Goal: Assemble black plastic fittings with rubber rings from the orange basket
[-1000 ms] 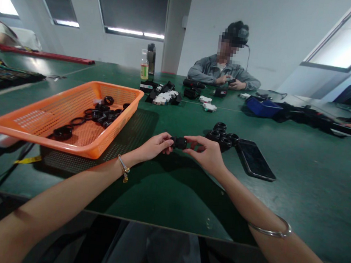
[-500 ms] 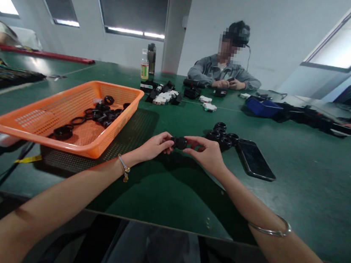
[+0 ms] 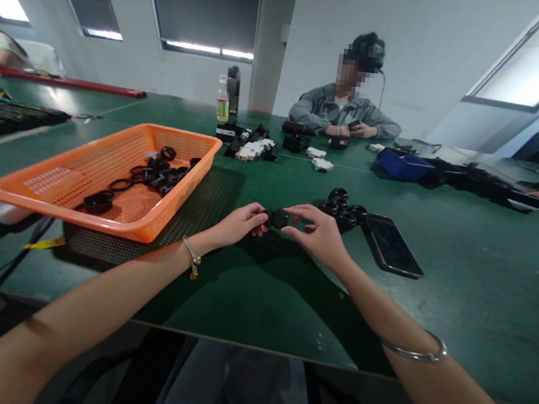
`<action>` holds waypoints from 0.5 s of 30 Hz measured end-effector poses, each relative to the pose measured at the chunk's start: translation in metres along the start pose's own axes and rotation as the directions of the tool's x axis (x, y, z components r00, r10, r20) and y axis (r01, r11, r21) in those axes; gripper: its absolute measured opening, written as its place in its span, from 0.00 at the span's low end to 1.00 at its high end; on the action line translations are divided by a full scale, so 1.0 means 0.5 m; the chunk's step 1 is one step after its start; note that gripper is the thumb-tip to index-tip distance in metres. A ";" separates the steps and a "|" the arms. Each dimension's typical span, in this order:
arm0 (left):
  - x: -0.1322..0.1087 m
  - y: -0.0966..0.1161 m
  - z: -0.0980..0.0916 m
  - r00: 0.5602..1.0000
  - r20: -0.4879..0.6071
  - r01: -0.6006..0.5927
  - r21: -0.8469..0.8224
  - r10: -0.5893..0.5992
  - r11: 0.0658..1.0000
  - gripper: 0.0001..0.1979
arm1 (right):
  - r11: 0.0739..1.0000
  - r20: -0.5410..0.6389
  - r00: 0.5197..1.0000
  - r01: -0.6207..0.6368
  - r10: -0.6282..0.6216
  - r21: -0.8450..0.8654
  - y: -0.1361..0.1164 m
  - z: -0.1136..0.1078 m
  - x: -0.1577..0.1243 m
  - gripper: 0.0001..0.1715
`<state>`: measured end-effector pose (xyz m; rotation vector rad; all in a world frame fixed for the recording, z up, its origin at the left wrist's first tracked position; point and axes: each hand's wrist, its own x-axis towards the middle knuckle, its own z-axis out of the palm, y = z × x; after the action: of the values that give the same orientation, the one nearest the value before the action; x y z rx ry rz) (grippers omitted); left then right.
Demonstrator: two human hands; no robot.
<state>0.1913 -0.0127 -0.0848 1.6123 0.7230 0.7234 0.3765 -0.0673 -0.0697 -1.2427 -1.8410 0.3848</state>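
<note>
A small black cylindrical part (image 3: 278,218) is held up over the green table, in front of my body. My left hand (image 3: 248,219) pinches its left end between thumb and fingers. At its right end, the thumb and forefinger of my right hand (image 3: 317,231) curve around the rim, their tips at its upper and lower edges. The part has a wider ribbed-looking section on the right; its left end is hidden by my left fingers. Just beyond my right hand sits a cluster of black ring-shaped parts (image 3: 340,205).
An orange basket (image 3: 143,231) with black rings and fittings stands to the left. A phone (image 3: 392,244) lies on the right. Across the table (image 3: 256,312) are white and black pieces (image 3: 254,149), a bottle (image 3: 223,101), a blue bin (image 3: 404,165) and a seated person (image 3: 342,109).
My right fingertips have spread slightly and shifted a little at the part's right end. My left hand keeps its hold in nearly the same place.
</note>
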 end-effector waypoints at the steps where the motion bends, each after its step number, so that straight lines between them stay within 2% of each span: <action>1: 0.000 0.001 0.001 1.000 0.001 0.005 -0.004 -0.005 1.000 0.05 | 1.000 0.008 1.000 0.004 -0.004 -0.001 0.001 0.000 0.000 0.18; 6: 0.001 0.001 0.003 1.000 0.011 0.013 -0.025 -0.013 1.000 0.07 | 0.999 0.001 1.000 -0.013 0.013 0.035 0.006 0.005 -0.002 0.22; 10: 0.002 -0.001 0.001 1.000 0.019 0.007 -0.034 -0.006 0.999 0.07 | 0.999 -0.007 1.000 -0.011 0.011 0.036 0.006 0.006 -0.003 0.17; 15: 0.004 -0.007 0.000 1.000 0.027 -0.010 -0.039 0.011 0.999 0.07 | 0.999 0.001 0.999 -0.032 0.032 0.029 0.006 0.005 -0.002 0.17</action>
<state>0.1924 -0.0107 -0.0881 1.5885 0.6771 0.7173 0.3764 -0.0664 -0.0736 -1.2542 -1.8116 0.4278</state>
